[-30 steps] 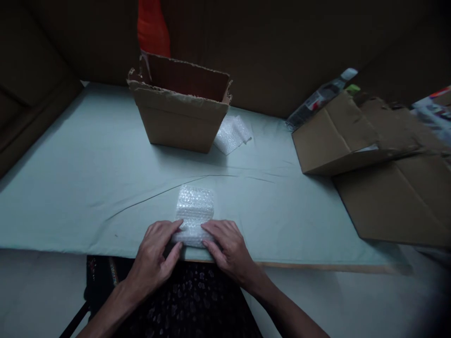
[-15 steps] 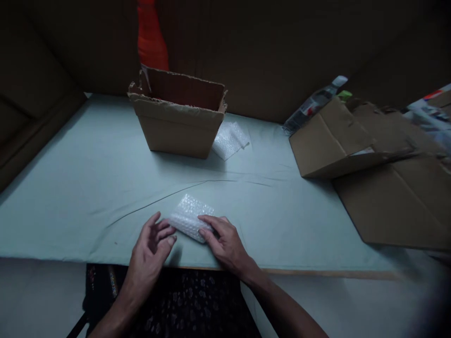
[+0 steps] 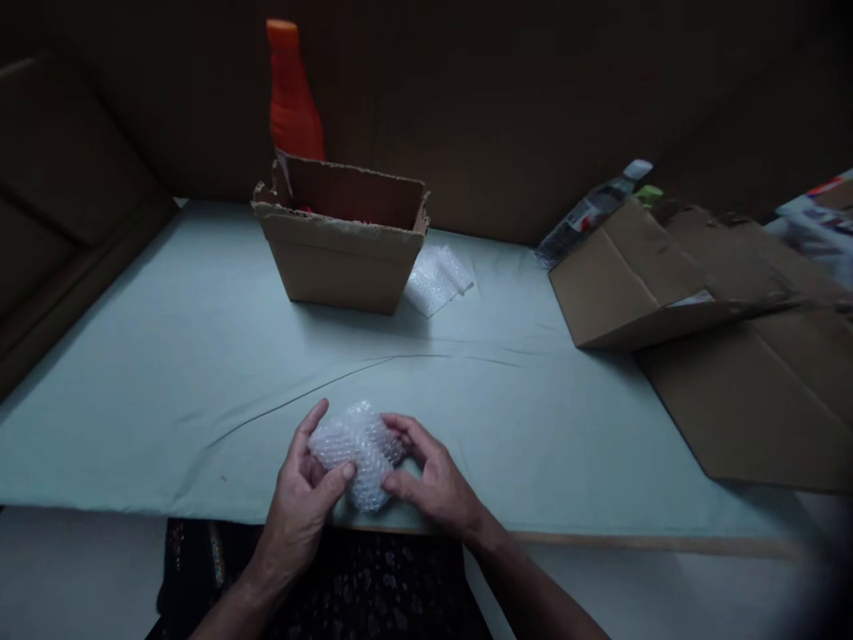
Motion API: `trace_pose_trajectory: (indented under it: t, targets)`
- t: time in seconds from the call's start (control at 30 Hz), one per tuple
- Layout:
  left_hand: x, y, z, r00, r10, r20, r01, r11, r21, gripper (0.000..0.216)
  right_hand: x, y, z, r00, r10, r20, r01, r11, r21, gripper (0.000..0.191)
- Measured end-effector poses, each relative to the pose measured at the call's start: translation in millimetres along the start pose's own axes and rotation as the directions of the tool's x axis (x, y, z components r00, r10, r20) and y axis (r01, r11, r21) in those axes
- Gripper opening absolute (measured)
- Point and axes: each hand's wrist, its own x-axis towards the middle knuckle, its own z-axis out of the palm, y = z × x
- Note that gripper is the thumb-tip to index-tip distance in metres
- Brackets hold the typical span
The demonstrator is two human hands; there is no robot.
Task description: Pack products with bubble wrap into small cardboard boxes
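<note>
A piece of bubble wrap [image 3: 360,449], folded over on itself, is between my hands near the front edge of the table. My left hand [image 3: 303,489] grips its left side, with the thumb lying on top and the fingers behind. On the right side my right hand [image 3: 430,480] holds it between thumb and fingers. Whether anything lies inside the folds, I cannot tell. More bubble wrap [image 3: 436,280] lies farther back, partly behind an open cardboard box [image 3: 343,262].
An orange-red bottle [image 3: 293,107] rises behind the box's left end. To the right, a clear plastic bottle [image 3: 590,213] leans beside another cardboard box [image 3: 619,276], with a cardboard piece [image 3: 753,391] in front. A pale green cloth [image 3: 166,356] covers the table.
My left hand has closed on the bubble wrap, which it was only beside before. The wrap has turned and is bunched into a more folded shape, nearer the table edge.
</note>
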Motion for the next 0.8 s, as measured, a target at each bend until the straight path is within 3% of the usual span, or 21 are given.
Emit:
trace_pose_trajectory:
  t: [0.1,0.17,0.23,0.3,0.37,0.4,0.43,0.53,0.63,0.7,0.8]
  targets:
    - [7.3,2.4,-6.5,0.991,0.130,-0.029,-0.122,0.976,0.180,0.084,3.1,-2.5,6.0,1.000,0.008,-0.006,-0.008,1.000,-0.025,0.032]
    - [17.0,15.0,-12.2,0.942,0.332,-0.040,-0.300,0.892,0.338,0.069,5.2,-2.8,3.5,0.997,-0.015,-0.072,0.012,0.999,-0.041,0.023]
    - [32.3,40.9,-15.2,0.811,0.586,0.014,-0.492,0.668,0.558,0.052,6.8,-1.8,-4.5,0.992,-0.025,-0.121,0.020,0.999,-0.039,0.024]
    - [55.0,77.9,-12.7,0.625,0.761,0.174,-0.602,0.327,0.729,0.041,7.1,-0.5,-15.0,0.988,-0.023,-0.150,0.016,0.999,-0.049,0.026]
    - [85.1,118.3,-5.6,0.439,0.834,0.334,-0.635,0.024,0.773,0.039,6.0,0.0,-25.0,0.985,-0.015,-0.172,0.003,0.998,-0.068,0.027]
    - [102.3,137.3,-1.3,0.373,0.840,0.394,-0.626,-0.085,0.775,0.040,5.1,0.1,-29.2,0.983,-0.009,-0.185,-0.006,0.997,-0.081,0.028]
    - [120.1,154.2,2.6,0.338,0.838,0.427,-0.600,-0.158,0.785,0.043,4.0,-0.1,-33.0,0.980,-0.001,-0.199,-0.018,0.995,-0.095,0.028]
    - [170.7,188.9,8.5,0.342,0.794,0.503,-0.541,-0.271,0.796,0.035,1.4,-0.3,-42.9,0.971,0.025,-0.237,-0.060,0.988,-0.139,0.029]
    - [201.4,202.0,4.0,0.359,0.721,0.593,-0.589,-0.318,0.743,0.014,2.6,-0.5,-54.9,0.962,0.015,-0.271,-0.067,0.981,-0.183,0.030]
    - [202.8,203.5,-1.5,0.333,0.692,0.641,-0.636,-0.338,0.694,0.012,5.9,-1.7,-66.5,0.954,-0.011,-0.301,-0.053,0.977,-0.205,0.030]
    - [173.7,199.5,-8.1,0.291,0.657,0.696,-0.661,-0.388,0.642,0.011,11.9,-7.4,-89.2,0.928,-0.060,-0.369,-0.028,0.973,-0.228,0.029]
